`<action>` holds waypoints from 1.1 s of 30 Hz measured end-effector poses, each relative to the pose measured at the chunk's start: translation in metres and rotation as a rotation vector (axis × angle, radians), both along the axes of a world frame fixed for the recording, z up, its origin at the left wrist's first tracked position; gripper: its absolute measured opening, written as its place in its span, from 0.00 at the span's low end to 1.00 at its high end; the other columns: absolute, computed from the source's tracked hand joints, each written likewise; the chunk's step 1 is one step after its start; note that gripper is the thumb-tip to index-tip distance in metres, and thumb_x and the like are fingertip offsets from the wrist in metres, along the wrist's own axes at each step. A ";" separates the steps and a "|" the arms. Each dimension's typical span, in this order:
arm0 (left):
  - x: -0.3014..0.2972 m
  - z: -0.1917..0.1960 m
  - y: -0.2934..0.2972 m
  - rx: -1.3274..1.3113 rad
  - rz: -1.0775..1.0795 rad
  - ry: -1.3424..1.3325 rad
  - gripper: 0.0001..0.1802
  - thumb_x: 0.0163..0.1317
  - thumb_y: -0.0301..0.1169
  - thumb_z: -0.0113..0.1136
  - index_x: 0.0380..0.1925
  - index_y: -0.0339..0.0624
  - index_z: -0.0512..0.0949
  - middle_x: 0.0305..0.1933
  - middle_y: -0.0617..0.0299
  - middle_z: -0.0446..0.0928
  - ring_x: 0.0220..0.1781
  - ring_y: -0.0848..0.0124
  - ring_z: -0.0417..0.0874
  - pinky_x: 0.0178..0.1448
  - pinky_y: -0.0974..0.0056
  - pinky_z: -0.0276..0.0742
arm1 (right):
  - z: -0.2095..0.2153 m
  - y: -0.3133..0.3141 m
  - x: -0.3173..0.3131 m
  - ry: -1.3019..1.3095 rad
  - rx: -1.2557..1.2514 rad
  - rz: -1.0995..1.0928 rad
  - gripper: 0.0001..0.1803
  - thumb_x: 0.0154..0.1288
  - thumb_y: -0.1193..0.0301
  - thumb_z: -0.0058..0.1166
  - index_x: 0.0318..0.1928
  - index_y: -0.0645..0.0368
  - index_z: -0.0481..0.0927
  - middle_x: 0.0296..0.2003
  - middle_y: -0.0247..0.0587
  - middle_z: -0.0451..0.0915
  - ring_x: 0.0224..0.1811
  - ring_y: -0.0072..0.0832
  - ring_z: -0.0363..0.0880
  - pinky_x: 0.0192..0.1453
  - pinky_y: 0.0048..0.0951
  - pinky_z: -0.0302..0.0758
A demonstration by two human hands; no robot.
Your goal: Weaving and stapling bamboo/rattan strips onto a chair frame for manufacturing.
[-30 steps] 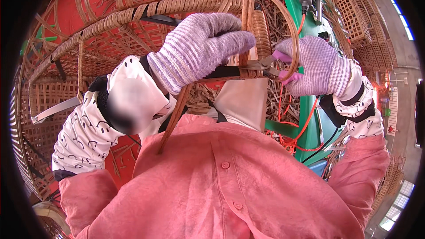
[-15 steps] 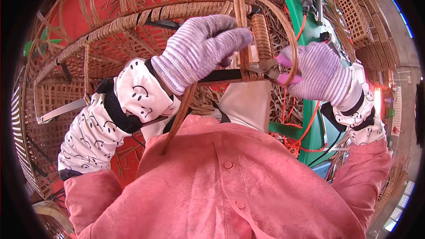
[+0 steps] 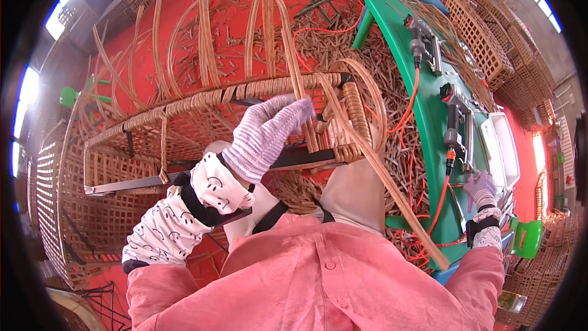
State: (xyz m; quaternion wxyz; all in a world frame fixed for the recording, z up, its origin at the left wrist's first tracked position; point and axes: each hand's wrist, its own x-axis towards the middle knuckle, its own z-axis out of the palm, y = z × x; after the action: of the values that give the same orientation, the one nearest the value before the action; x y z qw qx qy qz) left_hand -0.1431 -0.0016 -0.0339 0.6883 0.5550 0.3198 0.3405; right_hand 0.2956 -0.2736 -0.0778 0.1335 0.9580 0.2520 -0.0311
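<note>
Purple-gloved left hand [image 3: 267, 135] pinches a cane strip [image 3: 287, 43]; right hand [image 3: 481, 188], at green table [image 3: 431, 141], grip unclear

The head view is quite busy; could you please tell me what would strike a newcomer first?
The long brown woven wicker frame across the middle would probably catch the eye first, with the left hand in a striped lilac knit glove over it. At right, a bright green table carries two black-and-silver handheld tools. Beyond the frame, flat brown scraps litter a vivid red floor.
</note>
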 end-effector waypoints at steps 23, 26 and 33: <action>-0.007 0.032 -0.048 1.442 -0.366 0.340 0.04 0.50 0.30 0.61 0.26 0.45 0.78 0.27 0.62 0.76 0.29 0.64 0.76 0.34 0.63 0.72 | 0.047 0.084 -0.239 1.451 1.346 0.354 0.10 0.63 0.70 0.50 0.36 0.64 0.78 0.28 0.35 0.78 0.26 0.23 0.77 0.34 0.21 0.73; -0.003 0.054 -0.015 0.879 0.084 0.569 0.09 0.57 0.31 0.56 0.30 0.36 0.78 0.26 0.57 0.77 0.31 0.66 0.78 0.37 0.67 0.72 | 0.027 0.074 -0.164 1.223 1.829 0.129 0.15 0.65 0.64 0.46 0.42 0.64 0.74 0.34 0.42 0.77 0.31 0.27 0.79 0.37 0.23 0.77; 0.007 0.036 0.068 1.082 0.000 0.842 0.19 0.55 0.36 0.54 0.47 0.45 0.72 0.38 0.51 0.76 0.40 0.56 0.78 0.45 0.58 0.73 | -0.012 0.067 -0.129 1.630 1.742 -0.443 0.28 0.64 0.52 0.42 0.46 0.69 0.69 0.39 0.51 0.76 0.29 0.27 0.78 0.31 0.23 0.78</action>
State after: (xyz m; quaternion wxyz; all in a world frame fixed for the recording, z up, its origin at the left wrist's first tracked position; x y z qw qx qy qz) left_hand -0.1359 0.0664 0.0023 0.1311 0.9059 0.3450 0.2075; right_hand 0.1670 -0.2067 -0.0895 -0.7614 0.4488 0.0293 -0.4670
